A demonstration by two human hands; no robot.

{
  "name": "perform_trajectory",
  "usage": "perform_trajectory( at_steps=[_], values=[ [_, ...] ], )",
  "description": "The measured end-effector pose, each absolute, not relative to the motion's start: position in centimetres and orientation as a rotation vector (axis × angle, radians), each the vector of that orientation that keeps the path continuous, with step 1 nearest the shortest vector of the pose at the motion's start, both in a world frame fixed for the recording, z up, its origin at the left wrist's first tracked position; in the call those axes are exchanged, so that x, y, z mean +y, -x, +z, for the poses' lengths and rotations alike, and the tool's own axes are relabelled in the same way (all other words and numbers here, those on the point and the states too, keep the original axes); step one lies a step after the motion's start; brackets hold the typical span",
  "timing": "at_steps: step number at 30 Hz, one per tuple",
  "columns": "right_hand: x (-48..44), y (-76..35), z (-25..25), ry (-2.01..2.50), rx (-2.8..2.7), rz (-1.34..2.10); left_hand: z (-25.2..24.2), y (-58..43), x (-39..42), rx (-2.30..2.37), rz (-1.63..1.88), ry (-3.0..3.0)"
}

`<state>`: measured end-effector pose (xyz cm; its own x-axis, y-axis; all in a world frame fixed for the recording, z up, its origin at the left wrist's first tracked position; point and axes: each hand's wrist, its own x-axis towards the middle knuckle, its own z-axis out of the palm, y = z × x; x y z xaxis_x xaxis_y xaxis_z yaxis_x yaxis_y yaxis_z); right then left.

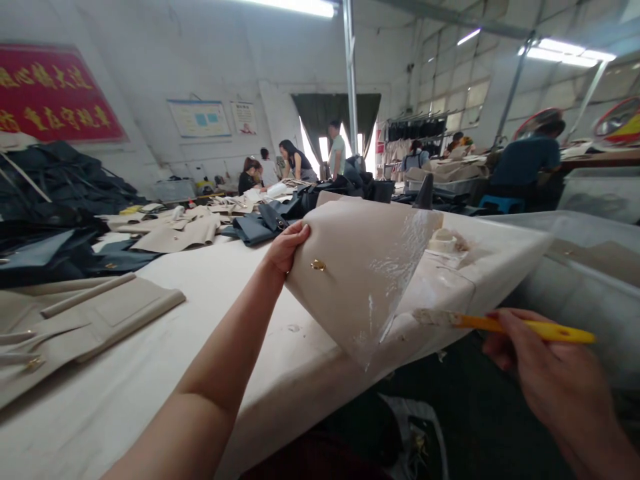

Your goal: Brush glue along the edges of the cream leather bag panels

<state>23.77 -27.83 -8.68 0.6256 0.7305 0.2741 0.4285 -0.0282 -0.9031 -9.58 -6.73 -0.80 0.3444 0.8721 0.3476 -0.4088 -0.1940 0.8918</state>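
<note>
My left hand (290,247) grips the upper left edge of a beige leather-like panel (345,260), tilting it up off the table. A small gold metal clasp (318,265) sits on the panel near that hand. Wet, whitish smears cover the panel's right and lower edges. In my right hand (535,353) is a paintbrush (500,325) with a yellow handle, pinched between thumb and fingers. Its bristles point left, close to the panel's lower right edge; whether they touch it I cannot tell. Behind the panel stands a small whitish tub (443,241) with residue around it.
The white-covered table (200,340) carries beige pieces (100,313) at left and dark blue pieces (263,223) further back. Translucent plastic bins (590,287) stand at right, beyond the table edge. Several people work in the background.
</note>
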Motion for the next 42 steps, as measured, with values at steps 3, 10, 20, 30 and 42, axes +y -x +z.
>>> perform_trajectory(
  at_steps=[3,10,20,30,42],
  values=[
    [-24.9,-22.7,-6.7,1.696,-1.020,0.313,-2.2,9.4,-6.9,0.490,1.205,-1.237],
    [-19.2,-20.9,-6.9,1.741,-1.232,0.460,-4.2,8.8,-6.8,0.497,1.110,-1.187],
    [-19.9,-20.8,-7.1,1.779,-1.384,0.647,-5.8,9.5,-5.0,0.481,1.133,-1.133],
    [-20.9,-19.9,-6.2,1.865,-1.490,0.508,-6.9,9.3,-5.0,0.489,1.058,-1.132],
    [-20.0,-21.1,-6.9,1.856,-1.503,0.351,-7.7,9.3,-4.9,0.473,1.045,-1.095]
  ],
)
